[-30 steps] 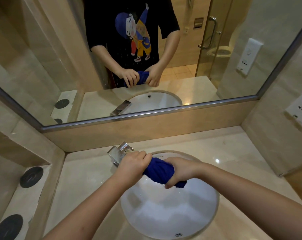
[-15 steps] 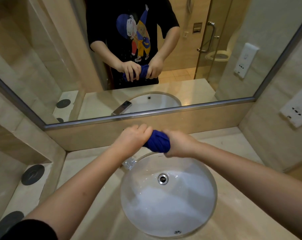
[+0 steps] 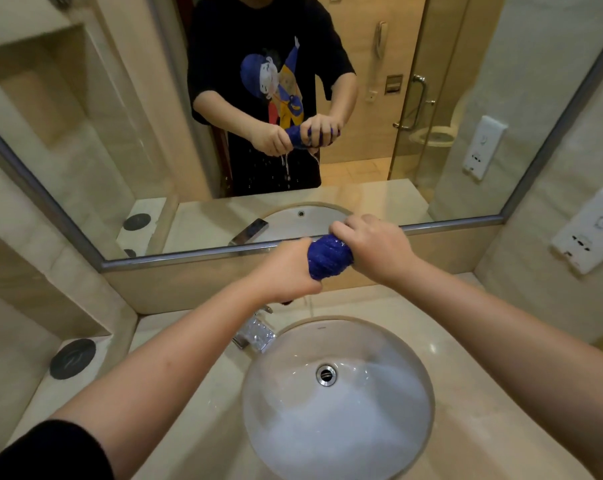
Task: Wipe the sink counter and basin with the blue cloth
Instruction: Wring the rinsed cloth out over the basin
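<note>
Near edge: beige stone worktop [image 3: 483,445] with white oval basin [image 3: 345,431] set in it, drain [image 3: 326,374] open. Chrome faucet [image 3: 257,336] at basin's back-left rim. Above that, both hands are up in the air over the back of the basin: left hand [image 3: 286,271] and right hand [image 3: 372,247] each clenched tight around one end of the blue cloth [image 3: 329,258], which is bunched and twisted between them. Thin trickle of water falls under it. Behind: mirror [image 3: 120,150] reflects the same grip, drips visible.
</note>
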Demonstrator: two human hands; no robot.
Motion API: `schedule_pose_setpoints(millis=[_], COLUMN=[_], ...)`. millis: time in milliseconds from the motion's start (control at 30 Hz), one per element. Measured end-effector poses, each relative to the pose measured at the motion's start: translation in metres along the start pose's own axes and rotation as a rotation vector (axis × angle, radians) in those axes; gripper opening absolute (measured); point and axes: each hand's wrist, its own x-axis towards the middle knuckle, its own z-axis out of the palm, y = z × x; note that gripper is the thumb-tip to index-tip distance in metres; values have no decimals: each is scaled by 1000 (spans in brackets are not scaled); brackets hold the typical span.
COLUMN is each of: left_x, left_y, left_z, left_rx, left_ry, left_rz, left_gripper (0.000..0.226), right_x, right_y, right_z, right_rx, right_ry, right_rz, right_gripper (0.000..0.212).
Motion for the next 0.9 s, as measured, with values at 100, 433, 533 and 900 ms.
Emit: schedule_pose_setpoints(millis=[100, 433, 533, 900], left_x=[-11, -30, -27, -28], left_y=[1, -7, -17, -31], left_z=[12, 34, 28, 21], left_rx=[-202, -247, 49, 38], left_ry=[4, -42, -16, -68], left_rz=[-67, -144, -78, -1], left_gripper=[26, 30, 30, 79], right_x=[-2, -25, -30, -34], right_y=[-1, -18, -24, -32], right_z=[0, 9, 12, -5], right_rx=[2, -9, 19, 214], right_ry=[-4, 76, -12, -469], right_rz=[-78, -107, -17, 136], right_gripper=[32, 13, 29, 33])
